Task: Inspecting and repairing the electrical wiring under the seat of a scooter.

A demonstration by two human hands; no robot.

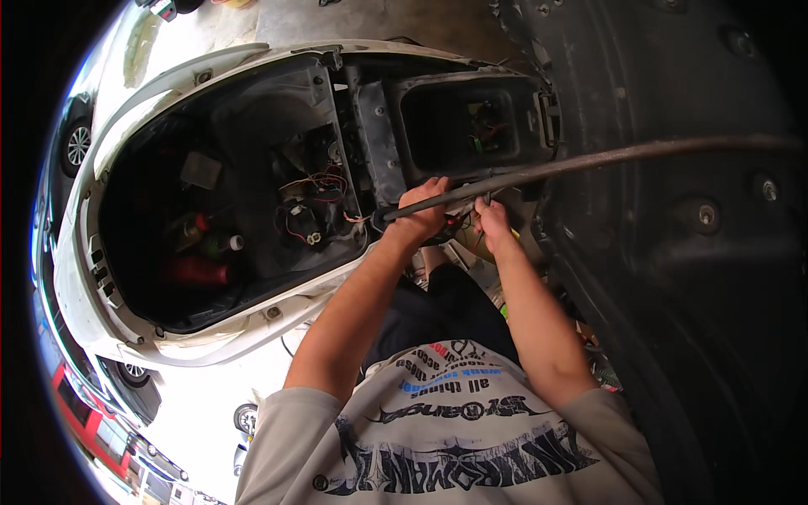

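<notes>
My left hand (421, 212) is closed at the edge of a white vehicle body, its fingers curled down into the gap below the dark storage tub (252, 109). A long dark rod (539, 173) passes in front of this hand and partly hides it, so what it grips does not show. Just to the right, my right hand (495, 223) is closed in a pinch by the rod's underside. Whatever lies in its fingertips is too small to make out. Thin loose wires (357, 219) stick out beside the rod's left end.
Wiring (316, 189) is exposed in the large tub, with a red bottle (198, 271) and other items on its left side. Behind my hands is a smaller black compartment (429, 126). A big dark panel (673, 278) stands along the right. Parked cars (77, 145) appear far left.
</notes>
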